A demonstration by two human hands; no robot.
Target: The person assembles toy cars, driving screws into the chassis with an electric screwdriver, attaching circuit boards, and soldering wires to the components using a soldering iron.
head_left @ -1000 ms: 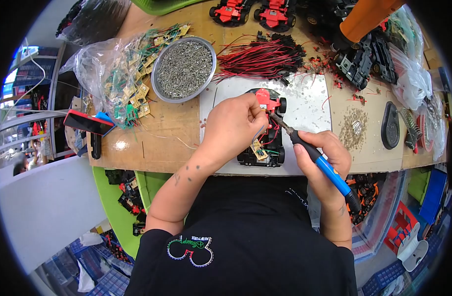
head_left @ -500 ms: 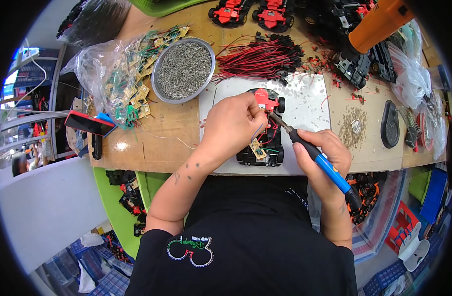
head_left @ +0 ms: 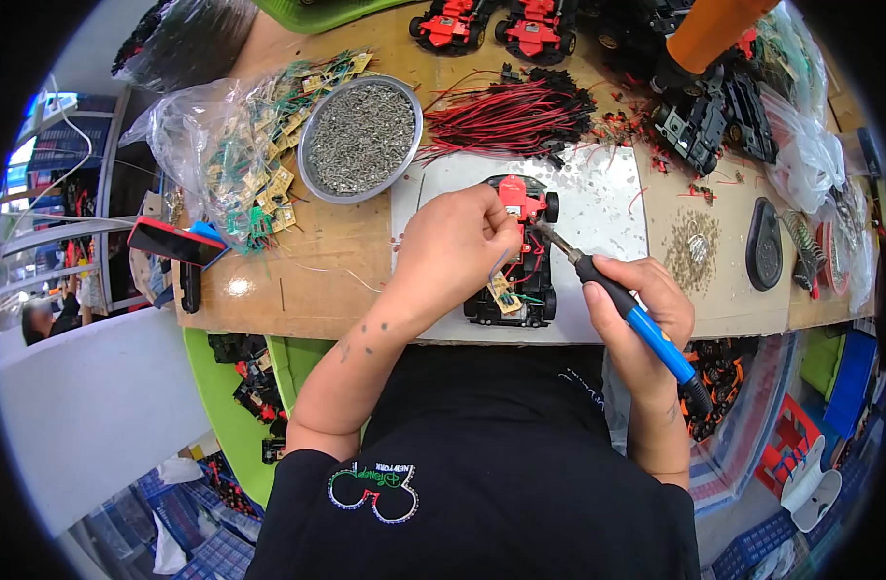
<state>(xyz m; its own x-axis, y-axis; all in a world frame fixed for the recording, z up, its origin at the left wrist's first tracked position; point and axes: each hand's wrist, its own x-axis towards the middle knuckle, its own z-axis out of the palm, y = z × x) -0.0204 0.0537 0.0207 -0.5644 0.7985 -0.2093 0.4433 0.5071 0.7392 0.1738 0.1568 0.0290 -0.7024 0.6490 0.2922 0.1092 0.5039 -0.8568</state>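
Observation:
A toy car chassis [head_left: 537, 282] with a red upper part lies on a white sheet [head_left: 617, 217]. My left hand [head_left: 459, 237] rests over its left side, thumb and fingertips pinched together; what they hold is hidden. Below those fingertips, a small circuit board [head_left: 507, 293] with thin wires sits on the chassis. In my right hand [head_left: 646, 319] is a blue and black soldering iron [head_left: 646, 338], gripped like a pen. Its metal tip points at the chassis, just right of my left fingertips; whether it touches cannot be seen.
A bowl of small metal screws [head_left: 361, 138] stands behind my left hand. Red and black wires [head_left: 511, 114] lie beyond the chassis. Circuit boards [head_left: 274, 184] spread at left. An orange tool [head_left: 718, 34] overhangs more chassis at right. A black oval holder [head_left: 765, 244] lies far right.
The soldering iron's tip has drawn back slightly to the right, away from my left fingertips. The orange tool has shifted up and left. My left hand stays nearly still.

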